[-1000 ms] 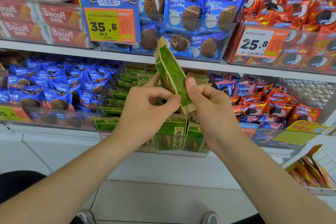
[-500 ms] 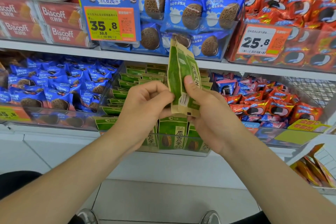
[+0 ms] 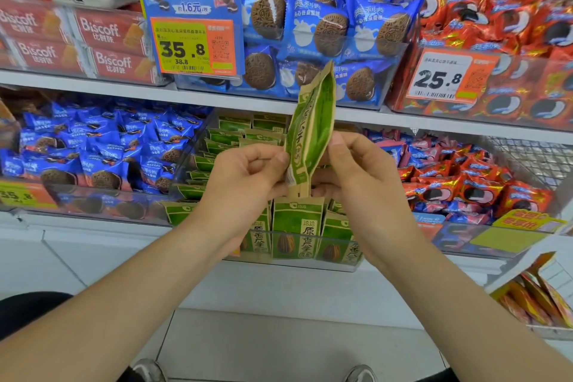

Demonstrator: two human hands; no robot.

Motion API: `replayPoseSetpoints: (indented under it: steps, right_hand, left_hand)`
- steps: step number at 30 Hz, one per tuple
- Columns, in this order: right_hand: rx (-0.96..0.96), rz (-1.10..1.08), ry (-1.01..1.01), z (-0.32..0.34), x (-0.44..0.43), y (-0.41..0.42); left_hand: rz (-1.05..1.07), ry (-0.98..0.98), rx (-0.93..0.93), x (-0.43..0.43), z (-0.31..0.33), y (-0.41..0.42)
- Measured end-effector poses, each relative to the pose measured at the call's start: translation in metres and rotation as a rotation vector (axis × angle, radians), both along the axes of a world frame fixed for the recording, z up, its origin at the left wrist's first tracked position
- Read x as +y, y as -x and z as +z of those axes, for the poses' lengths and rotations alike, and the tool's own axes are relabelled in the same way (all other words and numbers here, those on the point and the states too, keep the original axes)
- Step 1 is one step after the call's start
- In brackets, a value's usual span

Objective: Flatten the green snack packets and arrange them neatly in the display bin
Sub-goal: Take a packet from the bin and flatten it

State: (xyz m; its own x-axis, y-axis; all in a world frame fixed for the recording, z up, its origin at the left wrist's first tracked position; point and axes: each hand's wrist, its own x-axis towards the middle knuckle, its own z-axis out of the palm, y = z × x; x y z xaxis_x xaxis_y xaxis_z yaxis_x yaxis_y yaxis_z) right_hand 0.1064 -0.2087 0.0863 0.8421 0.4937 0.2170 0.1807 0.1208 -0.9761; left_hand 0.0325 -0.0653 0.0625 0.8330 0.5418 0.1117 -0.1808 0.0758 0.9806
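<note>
Fingers (image 3: 280, 159) of my left hand (image 3: 248, 178) pinch one edge of a green packet (image 3: 313, 124), thumb against curled forefinger. The fingers of my right hand (image 3: 361, 170) pinch the opposite edge. The packet stands almost upright between my two hands, turned nearly edge-on to me, with its tan top seal well above my knuckles and its tan bottom seam just below them. It bulges through the middle, so I judge it is not yet flat.

The display bin (image 3: 310, 264) sits on the shelf directly below and beyond my hands. A front row of standing packets (image 3: 294, 228) faces out just under my wrists, and more rows (image 3: 231, 136) lie stacked beyond my left knuckles.

To do this step well, I would keep the edge grip light and work both thumbs from the swollen middle out toward the seams. That should spread the contents evenly; squeezing one spot could crease the paper or strain a seal. Once the thickness feels even, I would turn the printed face forward and lower the packet straight down behind the front row. It should go in upright and in line with its neighbours, without tipping them.
</note>
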Motion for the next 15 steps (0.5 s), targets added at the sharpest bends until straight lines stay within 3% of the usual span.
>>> replayPoseSetpoints:
  steps: [9, 11, 15]
  right_hand:
    - [-0.082, 0.035, -0.075, -0.003, 0.001, 0.008]
    - [-0.142, -0.007, -0.038, -0.004, 0.0, 0.007]
    - [-0.238, -0.056, -0.004, -0.007, 0.0, 0.005]
  left_hand:
    - [0.226, -0.214, -0.031, 0.005, -0.003, 0.0]
    - [0.208, -0.155, -0.049, 0.004, -0.002, 0.001]
    - [-0.029, -0.152, -0.054, -0.004, 0.011, 0.011]
